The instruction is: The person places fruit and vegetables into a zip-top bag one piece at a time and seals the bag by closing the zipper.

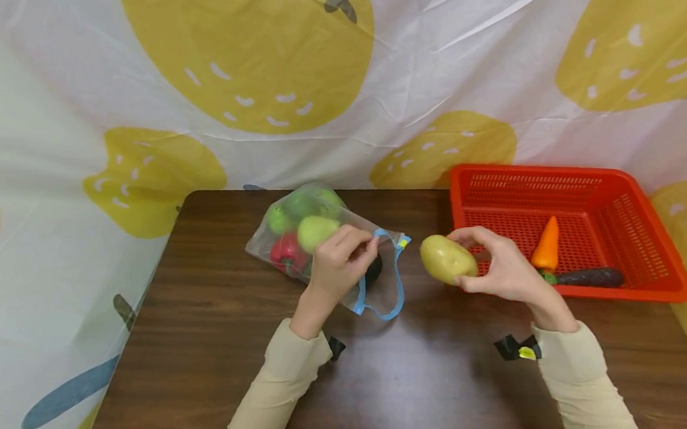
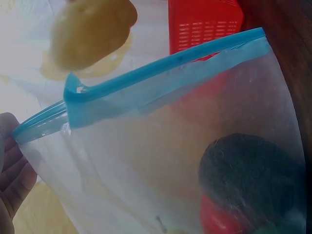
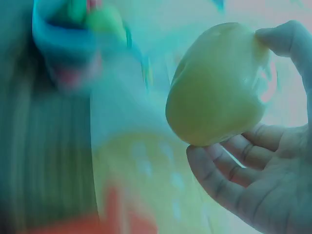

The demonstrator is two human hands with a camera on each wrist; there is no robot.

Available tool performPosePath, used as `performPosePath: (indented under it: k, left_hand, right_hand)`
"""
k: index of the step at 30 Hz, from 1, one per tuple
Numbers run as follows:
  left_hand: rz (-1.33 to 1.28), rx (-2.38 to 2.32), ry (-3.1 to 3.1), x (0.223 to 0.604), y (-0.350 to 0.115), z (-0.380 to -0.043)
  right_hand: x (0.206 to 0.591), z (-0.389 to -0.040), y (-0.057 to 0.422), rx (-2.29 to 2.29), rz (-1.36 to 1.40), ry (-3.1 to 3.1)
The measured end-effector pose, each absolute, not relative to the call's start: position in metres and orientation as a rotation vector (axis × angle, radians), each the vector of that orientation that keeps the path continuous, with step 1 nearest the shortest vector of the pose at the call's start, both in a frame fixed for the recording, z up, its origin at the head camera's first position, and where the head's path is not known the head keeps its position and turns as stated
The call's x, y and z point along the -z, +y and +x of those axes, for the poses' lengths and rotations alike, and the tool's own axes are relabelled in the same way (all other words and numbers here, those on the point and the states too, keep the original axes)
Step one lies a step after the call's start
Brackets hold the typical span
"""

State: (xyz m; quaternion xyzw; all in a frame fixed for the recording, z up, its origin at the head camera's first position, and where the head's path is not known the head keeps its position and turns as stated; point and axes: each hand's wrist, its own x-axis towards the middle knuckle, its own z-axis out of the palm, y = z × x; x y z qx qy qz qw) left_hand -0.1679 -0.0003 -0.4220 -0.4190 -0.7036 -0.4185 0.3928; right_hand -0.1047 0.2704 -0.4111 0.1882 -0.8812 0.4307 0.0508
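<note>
My left hand (image 1: 339, 258) pinches the blue-edged rim of a see-through zip bag (image 2: 122, 161), whose mouth gapes toward the right. Inside the bag lie a red pepper (image 1: 286, 250), a light green pear-like fruit (image 1: 316, 232), several green round items (image 1: 301, 205) and a dark oval one (image 2: 243, 170), partly hidden behind the left hand in the head view. A yellow potato (image 1: 442, 259) is held between thumb and fingers of my right hand (image 1: 505, 266), above the table just right of the bag's mouth. In the right wrist view the potato (image 3: 219, 92) fills the grip.
At the right back of the brown table (image 1: 204, 357) stands a red plastic basket (image 1: 659, 245). It holds an orange carrot (image 1: 547, 247) and a long dark vegetable (image 1: 590, 279). A fruit-print cloth (image 1: 291, 151) hangs behind the table.
</note>
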Motion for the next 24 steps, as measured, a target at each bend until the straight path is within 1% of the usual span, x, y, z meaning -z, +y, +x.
performPosePath:
  k: [2,4,8,11,20,24]
  left_hand:
    - [-1.065,1.065,-1.791,0.421,-0.001,-0.168]
    - [-1.064,1.063,-1.795,0.421,-0.001,-0.168]
    - [-1.067,1.049,-1.81,0.421,-0.002,-0.167]
    - [-1.075,1.04,-1.819,0.421,-0.002,-0.166]
    - [-1.103,1.036,-1.832,0.421,-0.004,-0.165]
    - [-1.1,1.03,-1.822,0.421,-0.004,-0.165]
  right_hand:
    - [0.417,-0.105,0.247,-1.368,0.647,-2.663]
    - [0.425,-0.105,0.224,-1.386,0.654,-2.662]
    - [0.445,-0.104,0.18,-1.347,0.531,-2.613]
    - [0.457,-0.107,0.157,-1.292,0.474,-2.513]
    - [0.484,-0.137,0.125,-1.308,0.595,-2.37]
    - [0.485,-0.15,0.116,-1.178,0.647,-2.383]
